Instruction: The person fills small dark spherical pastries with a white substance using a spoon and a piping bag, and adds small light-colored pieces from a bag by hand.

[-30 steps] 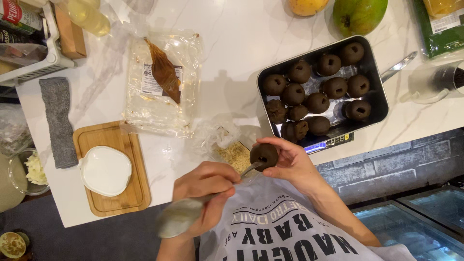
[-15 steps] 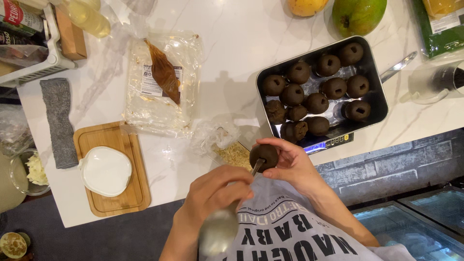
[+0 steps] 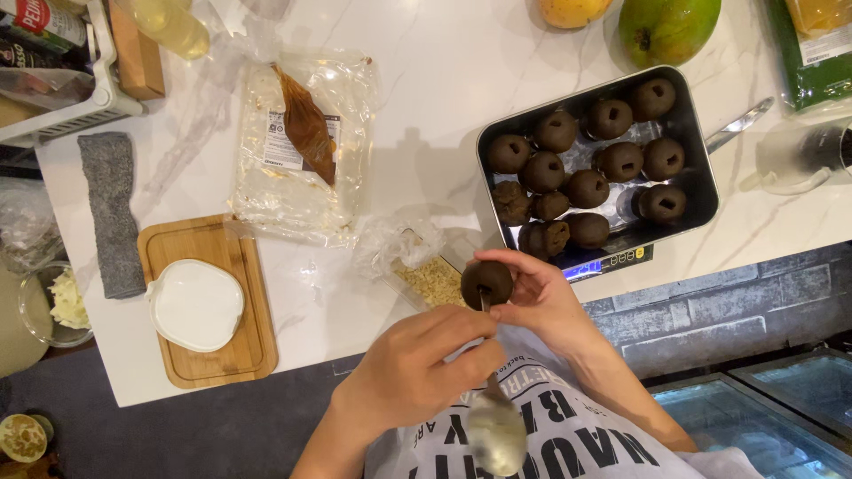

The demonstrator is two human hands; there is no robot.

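My right hand [image 3: 541, 306] holds a dark brown dough ball [image 3: 485, 282] just off the counter's front edge. My left hand [image 3: 417, 372] grips a metal spoon [image 3: 497, 430] by its stem, bowl end down over my shirt. The handle tip points up into the underside of the ball. Behind the ball, a metal tray [image 3: 701, 191] holds several similar brown balls, most with a hole in the top. A small clear container of pale crumbs [image 3: 426, 279] sits right beside the ball.
A plastic bag with brown paste [image 3: 302, 146] lies mid-counter. At the left are a wooden board [image 3: 217, 368] with a white round lid [image 3: 195, 303] and a grey cloth [image 3: 111, 213]. Two mangoes [image 3: 670, 27] lie at the back, a glass mug [image 3: 794, 160] at the right.
My left hand moved right and up with the spoon, bringing its handle tip to the ball. My right hand kept the ball nearly still.
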